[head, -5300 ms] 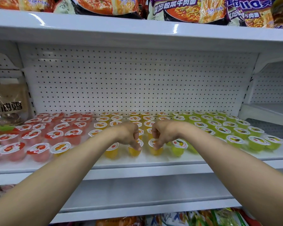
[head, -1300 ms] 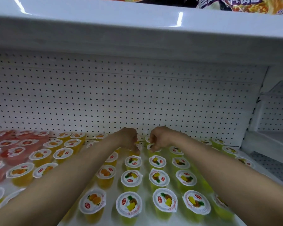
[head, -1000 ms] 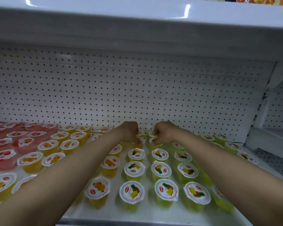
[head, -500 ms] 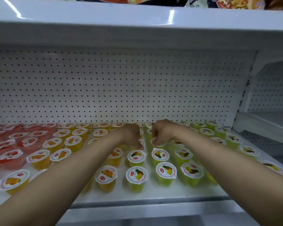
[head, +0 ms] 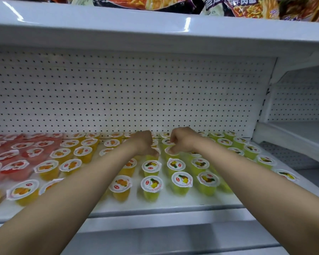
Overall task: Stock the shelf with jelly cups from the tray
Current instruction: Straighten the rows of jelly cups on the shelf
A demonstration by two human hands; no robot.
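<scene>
left hand [head: 145, 143] pinches cup [head: 153, 152] | right hand [head: 182, 139] pinches cup [head: 170, 150] | both directly beneath fingertips, mid-shelf [head: 173, 201]

Two bare forearms run in from the lower corners of the frame, unsleeved, ending in the bare left hand [head: 143, 143] and bare right hand [head: 182, 139].

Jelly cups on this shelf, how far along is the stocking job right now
Mostly done, by the look: red cups, orange cups and yellow-green cups stand in rows across the shelf. In hand: the left hand and right hand each pinch a cup mid-shelf. Left: a bare strip along the front edge; the tray is out of view.
</scene>
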